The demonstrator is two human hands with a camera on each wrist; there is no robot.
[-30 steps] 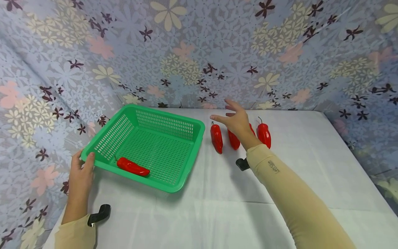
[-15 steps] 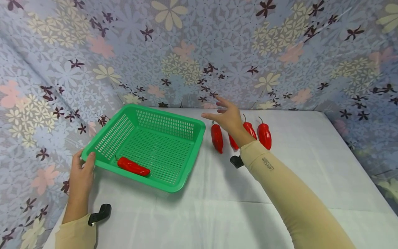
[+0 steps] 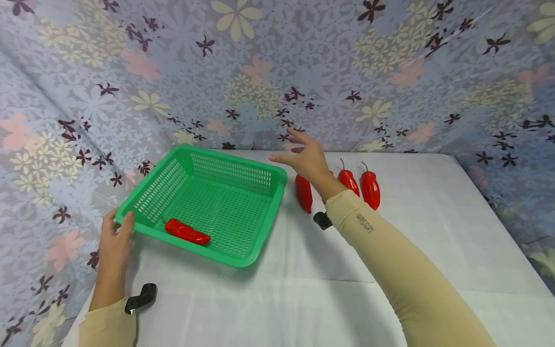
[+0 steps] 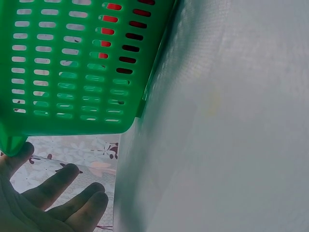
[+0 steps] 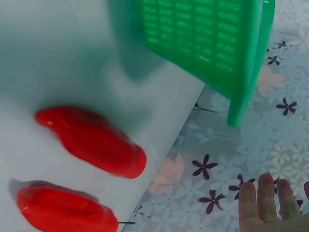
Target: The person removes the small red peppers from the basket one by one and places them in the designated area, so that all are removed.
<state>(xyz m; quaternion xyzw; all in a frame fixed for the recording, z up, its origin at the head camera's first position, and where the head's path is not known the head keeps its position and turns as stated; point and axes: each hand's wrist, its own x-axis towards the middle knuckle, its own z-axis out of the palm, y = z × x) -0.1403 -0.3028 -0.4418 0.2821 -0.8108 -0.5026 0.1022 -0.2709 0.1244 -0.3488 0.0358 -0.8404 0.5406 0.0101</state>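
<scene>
My left hand (image 3: 115, 246) grips the near left corner of a green plastic basket (image 3: 270, 219), thumb on the rim; in the left wrist view its other fingers (image 4: 60, 183) spread below the basket corner. One red pepper (image 3: 187, 231) lies inside along the near wall. Over the table, just off the basket's far right corner, my right hand (image 3: 309, 156) hovers with fingers spread and nothing held. Beneath and beside it lie several red peppers in a row: the leftmost pepper (image 3: 304, 195) is partly covered by the hand, and another is mostly hidden by the wrist.
Two more red peppers, one (image 3: 349, 181) and the rightmost (image 3: 370, 189), lie right of my wrist with stems pointing back. A white cloth (image 3: 416, 231) covers the table. Flower-patterned fabric (image 3: 260, 62) hangs behind and at the sides.
My right hand has moved left from above the peppers towards the basket's far right corner, uncovering the peppers on the right. My left hand and the basket stay in place.
</scene>
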